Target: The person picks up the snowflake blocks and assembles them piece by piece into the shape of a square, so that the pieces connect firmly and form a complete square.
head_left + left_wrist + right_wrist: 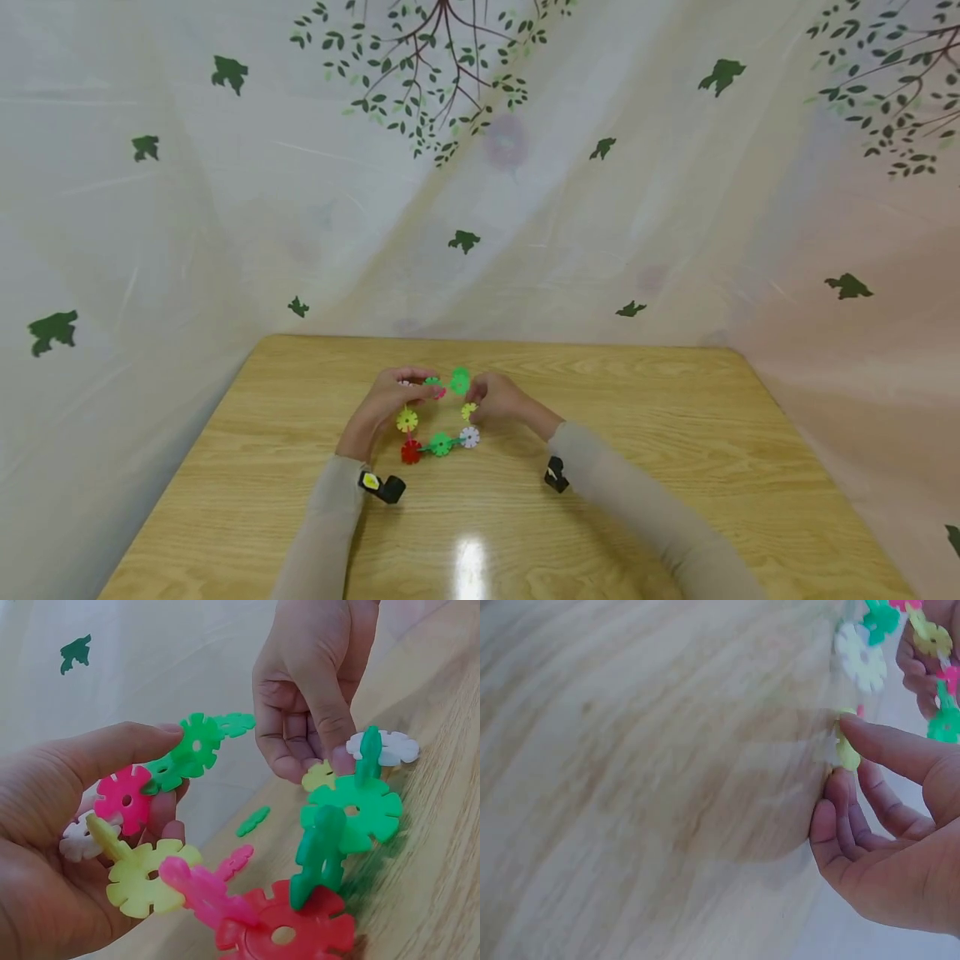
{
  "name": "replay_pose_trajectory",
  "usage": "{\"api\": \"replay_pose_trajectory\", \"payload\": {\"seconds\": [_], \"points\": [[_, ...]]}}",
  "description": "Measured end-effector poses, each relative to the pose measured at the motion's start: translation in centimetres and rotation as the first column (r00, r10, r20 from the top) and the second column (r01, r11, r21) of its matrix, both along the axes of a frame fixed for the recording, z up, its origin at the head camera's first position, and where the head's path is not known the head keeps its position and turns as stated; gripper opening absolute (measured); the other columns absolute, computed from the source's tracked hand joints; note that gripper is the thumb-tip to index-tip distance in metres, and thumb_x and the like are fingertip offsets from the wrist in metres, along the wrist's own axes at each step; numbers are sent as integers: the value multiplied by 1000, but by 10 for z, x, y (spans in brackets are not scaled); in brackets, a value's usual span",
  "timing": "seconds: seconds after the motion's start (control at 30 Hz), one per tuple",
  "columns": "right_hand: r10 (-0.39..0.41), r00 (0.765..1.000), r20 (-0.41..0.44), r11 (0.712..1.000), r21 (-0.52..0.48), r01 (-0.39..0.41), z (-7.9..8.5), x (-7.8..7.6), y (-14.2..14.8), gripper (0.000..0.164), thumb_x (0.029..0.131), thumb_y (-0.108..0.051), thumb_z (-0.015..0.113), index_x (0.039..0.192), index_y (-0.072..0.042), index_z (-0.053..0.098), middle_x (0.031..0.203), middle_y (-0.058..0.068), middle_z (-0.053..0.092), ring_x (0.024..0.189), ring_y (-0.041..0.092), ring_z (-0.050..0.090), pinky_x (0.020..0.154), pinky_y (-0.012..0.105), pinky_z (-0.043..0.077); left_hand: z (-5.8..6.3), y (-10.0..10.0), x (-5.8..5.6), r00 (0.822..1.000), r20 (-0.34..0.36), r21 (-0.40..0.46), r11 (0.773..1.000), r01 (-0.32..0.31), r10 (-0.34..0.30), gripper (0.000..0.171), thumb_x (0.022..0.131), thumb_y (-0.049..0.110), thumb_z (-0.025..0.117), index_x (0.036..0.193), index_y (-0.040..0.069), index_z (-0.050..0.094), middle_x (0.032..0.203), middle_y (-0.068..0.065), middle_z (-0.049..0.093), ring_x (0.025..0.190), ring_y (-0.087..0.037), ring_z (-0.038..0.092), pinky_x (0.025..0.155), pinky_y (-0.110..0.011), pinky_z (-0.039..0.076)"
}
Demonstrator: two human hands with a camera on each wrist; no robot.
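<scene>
Notched plastic discs, slotted edge to edge, form a chain bent into a loop above the table. My left hand [386, 397] grips its far left part, the thumb on a green disc [198, 744] beside a pink disc [112, 796]. Between thumb and fingers, my right hand [502, 398] pinches a yellow disc [847, 746] on the loop's right side. A white disc [469, 437], a green disc [441, 444] and a red disc [411, 452] run along the near side. Another yellow disc [407, 420] lies on the left. Fingers partly hide the far side.
The wooden table [645, 508] extends around both hands, with a light reflection near its front. A pale cloth [360, 225] printed with leaves and birds hangs behind it and at the sides. Each wrist carries a small black camera [392, 489].
</scene>
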State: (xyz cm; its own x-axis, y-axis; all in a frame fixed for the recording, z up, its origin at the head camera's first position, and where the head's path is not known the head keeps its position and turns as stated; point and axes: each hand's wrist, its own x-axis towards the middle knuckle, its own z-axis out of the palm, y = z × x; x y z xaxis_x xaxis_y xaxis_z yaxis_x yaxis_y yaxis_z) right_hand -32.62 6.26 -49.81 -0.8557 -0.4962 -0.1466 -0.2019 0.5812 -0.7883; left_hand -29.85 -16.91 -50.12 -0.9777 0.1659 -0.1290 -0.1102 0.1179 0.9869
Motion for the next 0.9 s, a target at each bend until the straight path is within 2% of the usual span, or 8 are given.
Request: {"api": "replay_pose_trajectory", "payload": {"seconds": [0.23,0.33,0.43,0.57,0.67,0.77,0.9], "points": [[15,998,58,1000,-22,-14,2,-13,16,29,73,16,77,98,2,71,87,5,63,81,14,54,69,21,47,5,1,-4,1000,14,-52,998,18,-18,39,86,15,83,118,-1,70,100,-3,67,83,-18,60,74,-30,56],[15,996,84,999,-41,-12,2,-18,22,30,74,16,75,100,2,73,91,6,67,83,14,54,71,21,48,5,1,-6,999,11,-71,997,39,-39,39,85,18,84,117,0,69,99,-2,69,82,-19,60,73,-30,55],[15,994,108,998,-57,-9,2,-21,26,30,76,14,74,103,2,75,96,6,70,83,13,54,70,21,48,4,3,-7,998,-4,-87,994,65,-66,33,86,21,83,110,4,70,97,2,70,82,-16,60,73,-30,52],[-21,987,157,994,-104,38,1,-23,32,29,79,11,72,107,2,75,94,7,70,75,11,53,62,22,47,1,8,-8,995,-35,-63,994,95,-97,18,89,19,80,98,10,69,91,6,68,81,-11,57,72,-28,51],[-80,980,184,982,-153,109,-1,-22,36,29,81,10,73,109,5,73,93,7,72,73,10,59,62,23,51,-4,14,-9,994,-48,-32,995,97,-98,14,90,16,78,95,11,67,89,7,67,80,-10,58,72,-28,52],[-146,970,196,960,-211,187,-2,-20,40,27,82,8,75,109,7,72,91,7,71,73,10,65,66,27,58,-9,19,-9,995,-56,-11,997,82,-83,17,91,16,77,101,7,66,91,7,69,83,-10,61,75,-29,55],[-196,960,202,913,-319,253,0,-16,44,27,83,7,76,109,11,69,84,2,67,73,10,66,71,27,61,-14,23,-9,993,-79,-9,996,84,-84,34,96,18,72,124,-1,64,107,-1,74,93,-17,65,79,-30,57]]}}
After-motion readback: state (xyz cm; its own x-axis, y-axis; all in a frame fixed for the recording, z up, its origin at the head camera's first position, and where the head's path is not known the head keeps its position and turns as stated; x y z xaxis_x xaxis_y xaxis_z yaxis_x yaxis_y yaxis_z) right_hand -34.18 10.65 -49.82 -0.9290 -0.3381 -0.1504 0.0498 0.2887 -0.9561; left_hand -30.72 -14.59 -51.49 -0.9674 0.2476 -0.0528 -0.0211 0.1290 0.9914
